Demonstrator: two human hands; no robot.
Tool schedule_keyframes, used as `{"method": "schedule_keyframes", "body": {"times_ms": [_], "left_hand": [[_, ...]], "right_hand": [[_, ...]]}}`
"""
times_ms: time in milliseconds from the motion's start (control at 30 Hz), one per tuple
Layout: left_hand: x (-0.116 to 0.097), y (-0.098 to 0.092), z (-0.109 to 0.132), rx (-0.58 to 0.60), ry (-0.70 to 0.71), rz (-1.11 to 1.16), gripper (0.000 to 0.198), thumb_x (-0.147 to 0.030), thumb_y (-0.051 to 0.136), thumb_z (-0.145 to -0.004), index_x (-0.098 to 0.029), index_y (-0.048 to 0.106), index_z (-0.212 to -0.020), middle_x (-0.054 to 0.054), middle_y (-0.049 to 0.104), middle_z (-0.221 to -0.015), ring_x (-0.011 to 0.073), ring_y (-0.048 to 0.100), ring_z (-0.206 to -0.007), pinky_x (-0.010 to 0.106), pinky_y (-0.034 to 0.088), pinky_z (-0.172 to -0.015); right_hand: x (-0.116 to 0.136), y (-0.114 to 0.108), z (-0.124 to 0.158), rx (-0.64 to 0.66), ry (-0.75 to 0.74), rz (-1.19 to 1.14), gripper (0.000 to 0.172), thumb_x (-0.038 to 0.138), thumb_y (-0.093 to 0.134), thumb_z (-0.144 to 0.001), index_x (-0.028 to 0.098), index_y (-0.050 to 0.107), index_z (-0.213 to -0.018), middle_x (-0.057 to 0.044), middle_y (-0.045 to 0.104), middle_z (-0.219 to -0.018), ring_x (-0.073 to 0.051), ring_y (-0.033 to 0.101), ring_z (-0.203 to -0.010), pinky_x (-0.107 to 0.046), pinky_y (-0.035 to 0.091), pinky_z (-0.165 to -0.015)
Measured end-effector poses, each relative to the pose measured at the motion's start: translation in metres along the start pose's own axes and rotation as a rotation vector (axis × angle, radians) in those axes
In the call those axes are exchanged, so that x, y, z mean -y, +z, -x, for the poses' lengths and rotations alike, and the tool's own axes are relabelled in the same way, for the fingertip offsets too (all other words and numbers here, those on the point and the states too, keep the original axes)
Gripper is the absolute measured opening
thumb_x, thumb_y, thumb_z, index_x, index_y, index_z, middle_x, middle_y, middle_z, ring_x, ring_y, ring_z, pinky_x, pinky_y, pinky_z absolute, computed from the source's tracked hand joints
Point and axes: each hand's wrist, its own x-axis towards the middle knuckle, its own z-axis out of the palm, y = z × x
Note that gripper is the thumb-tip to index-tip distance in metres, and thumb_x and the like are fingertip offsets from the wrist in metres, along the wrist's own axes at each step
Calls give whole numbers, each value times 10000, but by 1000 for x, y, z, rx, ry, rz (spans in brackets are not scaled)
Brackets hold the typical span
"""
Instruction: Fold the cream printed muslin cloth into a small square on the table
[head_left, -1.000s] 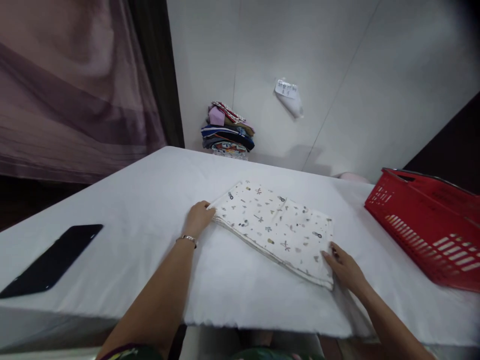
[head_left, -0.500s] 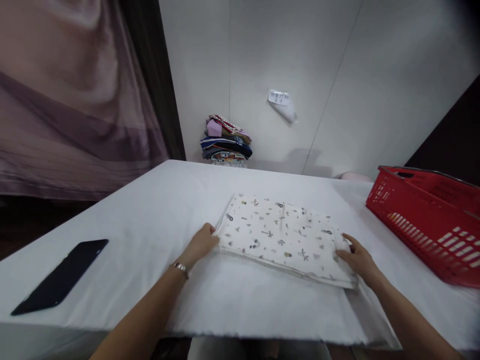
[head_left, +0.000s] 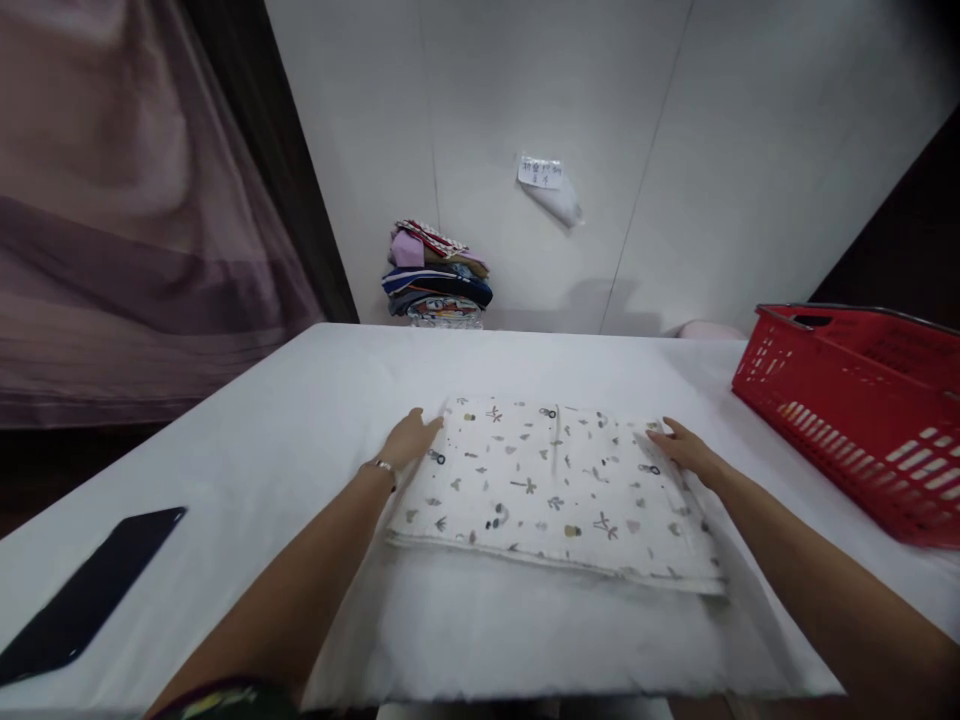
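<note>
A folded white cloth (head_left: 525, 490) printed with small palm trees, pineapples and rainbows lies flat on the white-covered table (head_left: 315, 400). At its far left corner is my left hand (head_left: 409, 440), thumb and forefinger apart, touching the cloth's edge. My right hand (head_left: 688, 452) rests at the far right corner, its fingertips spread on the printed fabric. Some fingers of both hands are hidden from view. The near edge of the cloth shows several layers and lies slightly aslant.
A red plastic basket (head_left: 847, 420) stands at the right. A dark flat phone-like slab (head_left: 90, 590) lies at the left. Folded clothes (head_left: 439, 275) are stacked beyond the table's far edge, by the wall. A paper note (head_left: 541, 173) hangs there. A pinkish curtain (head_left: 127, 220) drapes at far left.
Both hands have moved from the cloth's sides to its far corners, and their hold has loosened. The cloth lies flatter and a little nearer to me. The camera view has shifted slightly.
</note>
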Motion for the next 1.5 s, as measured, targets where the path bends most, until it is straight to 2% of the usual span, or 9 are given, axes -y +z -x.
{"method": "schedule_keyframes", "body": {"times_ms": [100,233,533,700,833,1100,1267,1367,1500], "left_hand": [[-23,9,-30,48,34,-13,627,-497,451,-806,-130,421,-1313,173,509,-1316,294,483,-1203,357,401,-923],[-37,19,-61,93,105,-15,712,-502,598,-688,-201,439,-1313,122,464,-1372,304,396,-1276,358,376,-965],[-36,12,-109,282,189,64,491,-406,709,-519,-198,661,-961,76,692,-990,268,634,-926,289,487,-746],[-28,14,-108,260,172,219,442,-467,659,-580,-188,637,-921,39,687,-840,240,638,-815,285,489,-661],[-26,22,-110,163,136,255,389,-400,680,-570,-187,627,-891,26,668,-824,220,625,-788,283,480,-653],[-21,34,-116,2,115,273,376,-440,622,-666,-181,602,-938,27,648,-843,196,606,-788,276,451,-650],[-31,28,-110,33,85,34,452,-452,566,-729,-181,561,-1090,86,632,-1052,235,606,-884,293,447,-676],[-41,17,-97,45,118,-101,572,-499,531,-764,-153,492,-1217,140,554,-1231,276,574,-1017,330,454,-784],[-56,25,-65,-105,440,-302,624,-525,445,-830,-163,398,-1335,127,384,-1424,281,312,-1319,402,246,-1069]], "right_hand": [[6,8,-25,-13,-90,41,819,537,682,-650,145,463,-1336,-171,530,-1281,-310,524,-1133,-382,451,-891],[4,6,-49,69,-159,5,745,437,735,-614,159,533,-1275,-136,551,-1268,-298,517,-1147,-383,407,-961],[13,-11,-69,422,-70,-143,579,383,759,-579,171,620,-1099,-74,700,-921,-232,641,-837,-330,492,-771],[11,-12,-74,356,-134,-137,408,441,745,-555,163,668,-844,-39,677,-727,-197,612,-678,-295,478,-638],[9,-4,-84,261,-95,-92,388,395,757,-525,155,660,-814,-15,640,-646,-170,573,-608,-270,443,-565],[12,5,-93,124,-139,-76,382,374,714,-574,155,669,-884,-27,659,-751,-183,587,-695,-271,454,-616],[16,11,-102,117,-194,224,383,358,634,-689,136,668,-999,-81,683,-903,-244,620,-844,-316,476,-729],[31,16,-91,20,-351,499,467,351,606,-740,111,618,-1140,-159,633,-1115,-324,564,-1045,-425,430,-891],[63,50,-48,-88,-816,590,535,410,435,-883,169,419,-1360,-121,384,-1429,-292,283,-1339,-485,243,-1068]]}}
